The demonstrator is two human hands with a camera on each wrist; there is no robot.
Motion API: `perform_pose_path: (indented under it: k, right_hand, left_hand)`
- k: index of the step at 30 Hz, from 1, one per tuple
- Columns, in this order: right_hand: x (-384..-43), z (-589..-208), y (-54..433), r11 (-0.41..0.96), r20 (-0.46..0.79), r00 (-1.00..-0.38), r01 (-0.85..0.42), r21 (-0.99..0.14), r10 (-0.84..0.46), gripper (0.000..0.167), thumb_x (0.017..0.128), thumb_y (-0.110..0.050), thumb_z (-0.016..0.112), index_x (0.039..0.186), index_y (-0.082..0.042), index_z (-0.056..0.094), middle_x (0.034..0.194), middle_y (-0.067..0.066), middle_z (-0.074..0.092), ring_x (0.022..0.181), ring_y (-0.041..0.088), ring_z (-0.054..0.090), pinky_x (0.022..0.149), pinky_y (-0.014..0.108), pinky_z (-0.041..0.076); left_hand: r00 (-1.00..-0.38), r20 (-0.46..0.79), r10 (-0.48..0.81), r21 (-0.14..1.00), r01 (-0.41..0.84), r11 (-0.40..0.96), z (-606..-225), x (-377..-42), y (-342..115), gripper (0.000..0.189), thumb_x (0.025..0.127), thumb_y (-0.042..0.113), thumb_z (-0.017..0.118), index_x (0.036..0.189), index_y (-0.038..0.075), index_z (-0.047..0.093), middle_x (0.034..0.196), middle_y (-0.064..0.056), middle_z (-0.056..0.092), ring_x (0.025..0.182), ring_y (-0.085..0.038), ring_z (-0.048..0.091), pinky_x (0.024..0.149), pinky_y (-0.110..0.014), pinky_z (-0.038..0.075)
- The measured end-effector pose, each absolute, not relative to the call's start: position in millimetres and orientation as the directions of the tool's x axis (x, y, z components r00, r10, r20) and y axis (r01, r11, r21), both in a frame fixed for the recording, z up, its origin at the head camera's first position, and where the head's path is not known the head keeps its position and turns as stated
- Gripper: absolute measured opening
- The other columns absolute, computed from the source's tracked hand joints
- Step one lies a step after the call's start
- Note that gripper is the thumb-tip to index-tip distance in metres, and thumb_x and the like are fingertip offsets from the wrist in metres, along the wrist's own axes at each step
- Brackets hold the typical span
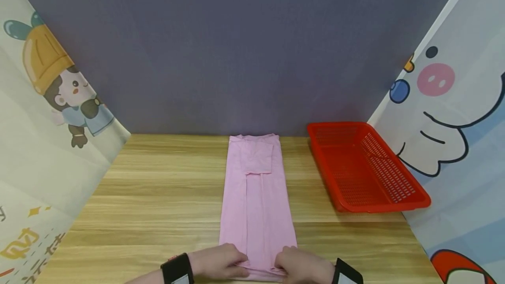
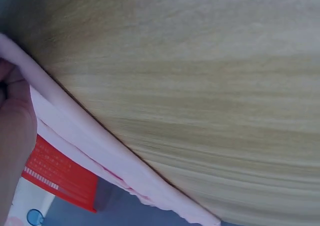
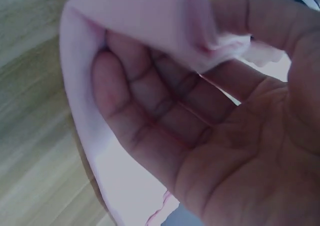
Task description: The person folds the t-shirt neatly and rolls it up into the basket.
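Two hands are gripping the near hem of a pink folded garment (image 1: 256,196), which is lying as a narrow strip down the middle of the wooden table (image 1: 158,187). Its long axis is running straight away from the person toward the grey back wall (image 1: 244,47), so nearly all of the cloth is stretching out beyond the fingertips. The left hand (image 1: 218,261) is pinching the near left corner and the right hand (image 1: 301,264) the near right corner, each equally close to the hem. In the right wrist view, the right hand's fingers (image 3: 150,101) are curling under a lifted fold with the thumb pressing down on top. In the left wrist view, only the edge of the left hand is showing against the layered cloth, so its hold is reading mainly from the head view. Bare tabletop is lying on both sides of the strip, wider on the left. A red plastic basket (image 1: 367,165) is sitting to the right, near the strip's far half but apart from it. Cartoon-printed curtains (image 1: 453,122) are closing in both table sides.
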State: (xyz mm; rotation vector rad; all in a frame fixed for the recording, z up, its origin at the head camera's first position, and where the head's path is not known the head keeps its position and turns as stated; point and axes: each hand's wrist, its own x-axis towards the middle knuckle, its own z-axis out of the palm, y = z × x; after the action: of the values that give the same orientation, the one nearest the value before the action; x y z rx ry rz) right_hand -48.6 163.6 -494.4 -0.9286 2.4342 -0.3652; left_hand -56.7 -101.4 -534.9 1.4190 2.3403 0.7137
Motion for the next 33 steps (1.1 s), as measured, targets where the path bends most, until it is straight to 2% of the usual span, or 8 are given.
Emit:
perform_pose_path:
  k: [3, 10, 14, 16, 19, 24, 29, 33]
  right_hand:
    - [-51.3, -492.5, 166.3, 0.744, -0.389, -0.639, -0.504, -0.439, -0.663, 0.013, 0.072, -0.015, 0.079, 0.072, -0.018, 0.067, 0.063, -0.015, 0.045, 0.057, 0.002, 0.038, 0.054, 0.018, 0.034]
    - [-61.4, -491.4, 178.8, 0.729, -0.463, -0.639, -0.233, -0.644, -0.614, 0.017, 0.074, 0.001, 0.069, 0.089, -0.007, 0.071, 0.07, -0.008, 0.055, 0.06, 0.001, 0.047, 0.055, 0.019, 0.042]
    - [-64.1, -494.6, 185.2, 0.69, -0.455, -0.645, -0.159, -0.706, -0.614, 0.014, 0.08, 0.004, 0.067, 0.093, -0.003, 0.069, 0.074, -0.005, 0.054, 0.063, 0.002, 0.047, 0.057, 0.018, 0.04]
    - [-64.5, -497.9, 186.2, 0.675, -0.446, -0.649, -0.143, -0.724, -0.616, 0.014, 0.082, 0.006, 0.065, 0.092, -0.003, 0.067, 0.074, -0.004, 0.053, 0.063, 0.003, 0.046, 0.057, 0.018, 0.038]
    - [-62.1, -502.7, 186.1, 0.673, -0.427, -0.676, -0.139, -0.727, -0.601, 0.019, 0.084, 0.009, 0.06, 0.091, -0.008, 0.065, 0.075, -0.004, 0.05, 0.064, 0.005, 0.044, 0.056, 0.018, 0.035]
    - [-49.1, -507.0, 184.7, 0.721, -0.404, -0.748, -0.143, -0.678, -0.527, 0.033, 0.087, 0.01, 0.054, 0.096, -0.021, 0.058, 0.075, -0.005, 0.045, 0.061, 0.009, 0.04, 0.055, 0.021, 0.032]
    - [-38.7, -513.5, 181.0, 0.744, -0.335, -0.772, -0.252, -0.619, -0.54, 0.051, 0.075, 0.018, 0.054, 0.103, -0.025, 0.052, 0.068, -0.009, 0.034, 0.058, 0.007, 0.035, 0.055, 0.021, 0.033]
    - [-36.6, -521.0, 178.8, 0.74, -0.252, -0.769, -0.386, -0.551, -0.588, 0.038, 0.079, 0.009, 0.063, 0.102, -0.021, 0.056, 0.071, -0.008, 0.053, 0.066, 0.004, 0.048, 0.064, 0.023, 0.045]
  left_hand:
    - [-0.465, -0.054, 0.884, 0.613, 0.683, 0.397, -531.2, -60.9, -103.3, 0.032, 0.104, 0.029, 0.054, 0.078, 0.012, 0.059, 0.062, 0.016, 0.036, 0.054, 0.012, 0.028, 0.05, -0.005, 0.03]
    - [-0.597, -0.298, 0.745, 0.735, 0.354, 0.578, -519.5, -64.4, -107.3, 0.006, 0.093, 0.011, 0.068, 0.097, 0.008, 0.072, 0.076, 0.012, 0.063, 0.067, 0.008, 0.049, 0.063, -0.013, 0.045]
    - [-0.618, -0.342, 0.707, 0.808, 0.191, 0.557, -516.8, -64.0, -108.1, 0.011, 0.089, -0.002, 0.066, 0.079, 0.003, 0.067, 0.06, 0.015, 0.045, 0.053, 0.004, 0.037, 0.05, -0.013, 0.031]
    - [-0.63, -0.344, 0.696, 0.832, 0.138, 0.537, -515.8, -62.8, -107.9, 0.012, 0.086, -0.006, 0.062, 0.075, -0.001, 0.064, 0.058, 0.013, 0.038, 0.051, 0.002, 0.031, 0.049, -0.014, 0.024]
    - [-0.683, -0.34, 0.647, 0.835, 0.097, 0.541, -515.3, -57.9, -106.6, 0.012, 0.082, -0.009, 0.057, 0.083, -0.006, 0.068, 0.065, 0.009, 0.047, 0.058, -0.001, 0.038, 0.053, -0.016, 0.03]
    - [-0.78, -0.23, 0.581, 0.758, 0.232, 0.61, -521.2, -43.0, -99.9, 0.015, 0.089, -0.001, 0.055, 0.092, -0.002, 0.069, 0.077, 0.001, 0.063, 0.067, -0.001, 0.048, 0.063, -0.019, 0.045]
    - [-0.809, -0.033, 0.587, 0.67, 0.418, 0.614, -531.6, -31.0, -96.3, 0.005, 0.096, 0.005, 0.054, 0.094, 0.007, 0.058, 0.068, 0.009, 0.054, 0.061, 0.003, 0.042, 0.057, -0.016, 0.042]
    - [-0.779, 0.03, 0.627, 0.643, 0.495, 0.584, -537.5, -30.0, -97.6, 0.007, 0.105, 0.017, 0.047, 0.104, 0.012, 0.05, 0.071, 0.016, 0.045, 0.062, 0.006, 0.041, 0.057, -0.012, 0.04]
